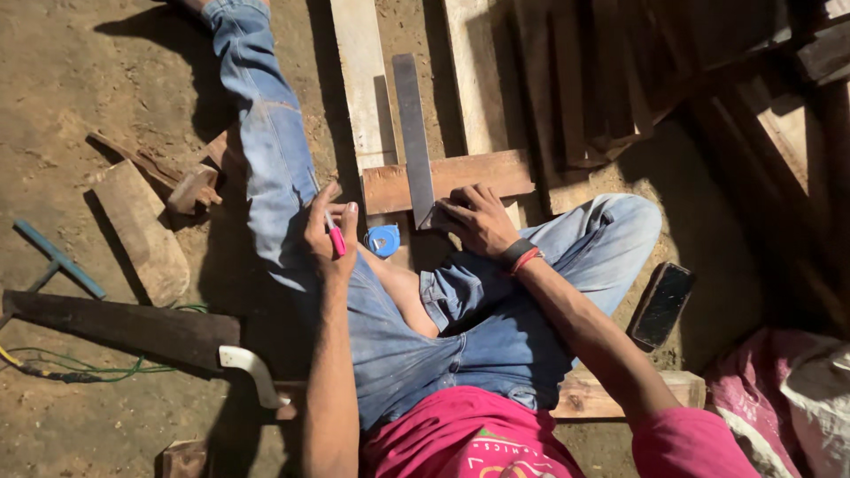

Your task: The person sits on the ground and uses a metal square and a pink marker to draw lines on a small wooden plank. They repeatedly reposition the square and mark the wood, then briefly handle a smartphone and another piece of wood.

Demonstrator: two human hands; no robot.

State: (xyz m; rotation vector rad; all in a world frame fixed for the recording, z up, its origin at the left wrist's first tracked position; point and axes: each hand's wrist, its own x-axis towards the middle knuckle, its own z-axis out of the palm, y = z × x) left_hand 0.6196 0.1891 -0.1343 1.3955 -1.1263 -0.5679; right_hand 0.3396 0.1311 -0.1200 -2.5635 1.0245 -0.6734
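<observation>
- Floor: bare packed dirt (80, 80), brown, strewn with wood offcuts (142, 230).
- Stacked planks (584, 80) at upper right, mostly in deep shadow.
- Light: hard sunlight from the left, sharp shadows.
- Pink cloth (779, 398) at lower right corner.

Dirt-floor woodworking yard, planks (365, 80), offcuts (140, 228), tape measure (383, 240)

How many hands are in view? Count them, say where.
2: left hand holding a pink pen over the thigh; right hand pressing the metal square on the board.
</observation>
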